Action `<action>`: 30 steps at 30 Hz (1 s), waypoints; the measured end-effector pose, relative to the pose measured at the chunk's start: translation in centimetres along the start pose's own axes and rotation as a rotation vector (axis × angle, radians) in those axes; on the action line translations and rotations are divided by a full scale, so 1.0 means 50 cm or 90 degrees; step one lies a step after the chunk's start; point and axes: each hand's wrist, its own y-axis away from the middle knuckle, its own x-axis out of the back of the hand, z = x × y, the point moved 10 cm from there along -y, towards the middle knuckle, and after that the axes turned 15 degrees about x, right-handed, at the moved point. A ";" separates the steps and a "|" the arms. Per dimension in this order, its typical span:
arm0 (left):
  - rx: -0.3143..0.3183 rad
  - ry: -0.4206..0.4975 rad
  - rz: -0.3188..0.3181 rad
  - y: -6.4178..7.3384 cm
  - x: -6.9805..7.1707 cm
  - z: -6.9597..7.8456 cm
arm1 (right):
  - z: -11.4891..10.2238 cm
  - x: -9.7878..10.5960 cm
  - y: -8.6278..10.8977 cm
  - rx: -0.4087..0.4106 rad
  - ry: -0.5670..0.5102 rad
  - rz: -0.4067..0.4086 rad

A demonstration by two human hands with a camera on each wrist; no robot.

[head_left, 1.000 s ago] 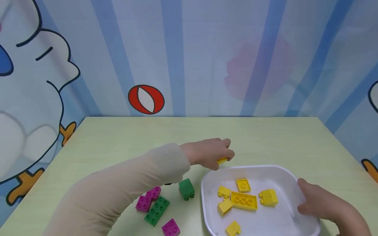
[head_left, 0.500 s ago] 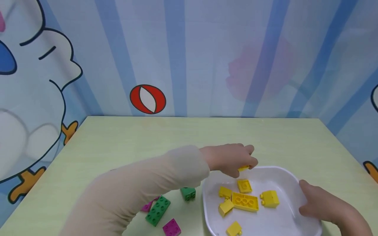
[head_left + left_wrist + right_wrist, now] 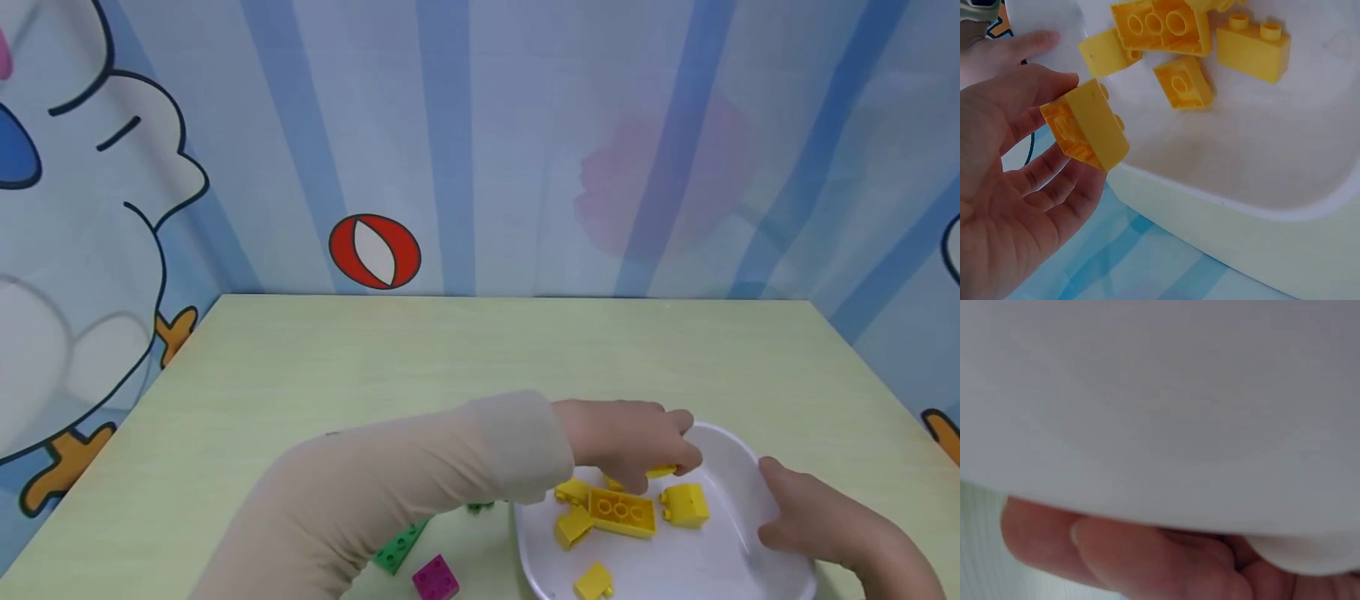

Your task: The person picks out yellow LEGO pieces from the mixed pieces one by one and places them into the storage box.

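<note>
My left hand (image 3: 630, 440) pinches a yellow building block (image 3: 1088, 125) between thumb and fingers, over the white plastic tray (image 3: 750, 575). The block's hollow underside shows in the left wrist view. Below it in the tray lie several yellow blocks, among them a long one (image 3: 621, 512) with its underside up and a two-stud one (image 3: 1254, 51). My right hand (image 3: 832, 508) grips the tray's right rim. In the right wrist view, its fingers (image 3: 1129, 556) curl under the rim, against the outer side.
Left of the tray, a magenta block (image 3: 436, 578) and a green block (image 3: 401, 546) lie on the pale green table (image 3: 360, 350). My left sleeve (image 3: 420, 475) covers part of that area. A blue striped backdrop (image 3: 510, 150) stands behind the table.
My left hand has moved right and nearer, from beyond the tray's far left corner to over the tray, carrying the yellow block. My right hand stays on the rim.
</note>
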 end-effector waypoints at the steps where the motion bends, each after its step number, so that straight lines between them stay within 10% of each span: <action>1: -0.004 -0.002 -0.003 -0.001 -0.002 0.004 | 0.001 0.000 0.000 0.000 0.000 -0.002; 12: -0.042 -0.077 -0.014 0.000 -0.046 0.052 | -0.022 0.011 0.008 0.075 0.014 0.042; 30: -0.113 -0.072 -0.054 0.002 -0.093 0.110 | -0.010 0.005 0.006 0.042 -0.041 0.030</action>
